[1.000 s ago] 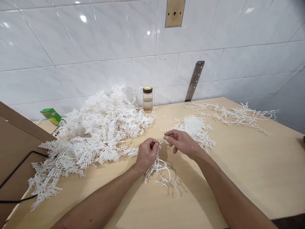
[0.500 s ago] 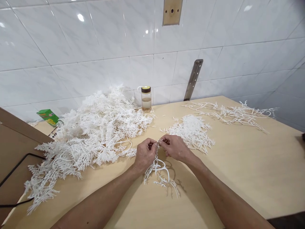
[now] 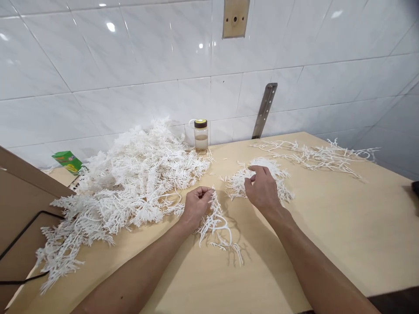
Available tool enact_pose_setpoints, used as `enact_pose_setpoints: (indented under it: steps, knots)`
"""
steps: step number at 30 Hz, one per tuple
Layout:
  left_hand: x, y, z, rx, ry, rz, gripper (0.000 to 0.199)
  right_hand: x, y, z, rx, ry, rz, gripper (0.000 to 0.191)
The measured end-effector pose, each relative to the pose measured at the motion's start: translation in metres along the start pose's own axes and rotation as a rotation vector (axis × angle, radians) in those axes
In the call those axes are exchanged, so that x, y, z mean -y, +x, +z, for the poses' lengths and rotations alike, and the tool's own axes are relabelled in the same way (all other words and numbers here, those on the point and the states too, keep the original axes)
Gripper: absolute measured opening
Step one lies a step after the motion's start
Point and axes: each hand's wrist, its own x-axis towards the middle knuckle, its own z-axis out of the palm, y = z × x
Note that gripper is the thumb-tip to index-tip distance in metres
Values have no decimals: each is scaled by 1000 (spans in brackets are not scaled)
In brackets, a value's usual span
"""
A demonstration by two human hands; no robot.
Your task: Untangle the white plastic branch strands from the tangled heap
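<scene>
Between its thumb and fingertips, my left hand [image 3: 197,205] pinches a white branched strand [image 3: 218,223], which hangs down over the tabletop. My right hand [image 3: 262,185] hovers over the near part of a small pile of white pieces [image 3: 284,183], thumb and index finger apart; nothing shows between them. A large heap of white branching strands [image 3: 131,174] lies to the left of my left hand. Longer, barer white stems [image 3: 319,155] are spread at the back right.
A bottle [image 3: 200,136] with a dark lid stands by the tiled wall. Behind the heap is a green box [image 3: 67,162]. A brown panel [image 3: 26,209] and a black wire are at the left, and a metal bracket [image 3: 264,111] rests against the wall.
My right hand has left the strand and moved right and up to the small pile, its thumb and index finger parting. My left hand has kept hold of the strand.
</scene>
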Motion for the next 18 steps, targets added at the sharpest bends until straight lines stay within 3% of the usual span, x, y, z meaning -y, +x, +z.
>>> enact_pose_setpoints:
  steps: [6, 18]
  knots:
    - [-3, 2, 0, -31, -83, -67, 37, 40, -23, 2, 445, 339, -211, 18]
    - [-4, 2, 0, -31, -6, -47, 37, 45, -31, 9, 495, 268, -189, 21]
